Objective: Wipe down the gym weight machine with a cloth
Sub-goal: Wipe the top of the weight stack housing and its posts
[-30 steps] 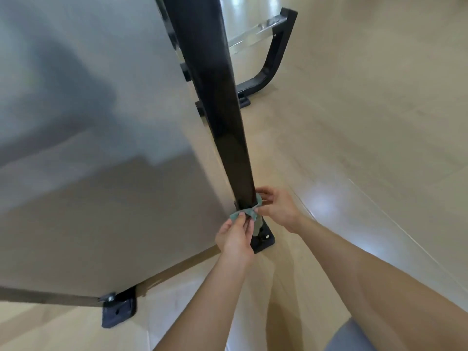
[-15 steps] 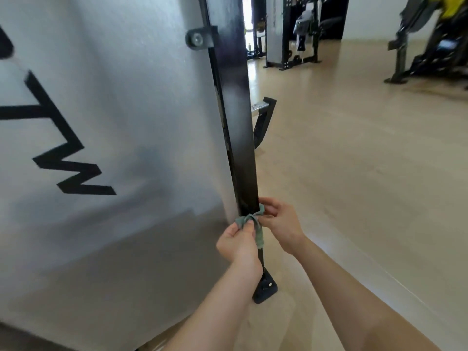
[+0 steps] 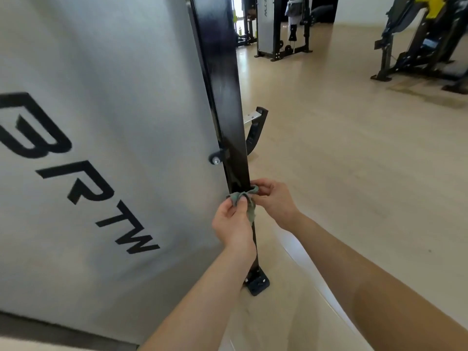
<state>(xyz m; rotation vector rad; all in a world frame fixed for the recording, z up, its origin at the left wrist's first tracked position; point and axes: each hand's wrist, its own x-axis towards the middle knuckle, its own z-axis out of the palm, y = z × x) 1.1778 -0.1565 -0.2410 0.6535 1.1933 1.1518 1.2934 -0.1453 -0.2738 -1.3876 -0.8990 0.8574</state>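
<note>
Fingers of both hands pinch green cloth, looped round black post.

Green cloth, black post

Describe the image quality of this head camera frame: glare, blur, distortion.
Head view: wide-angle bending bows the black post and grey panel; soft overall blur, with the panel's lettering slightly smeared; a bright glare streak on the floor beside the right hand; both hands, left hand included, and the green cloth stay reasonably clear; distant machines are hazy.
</note>
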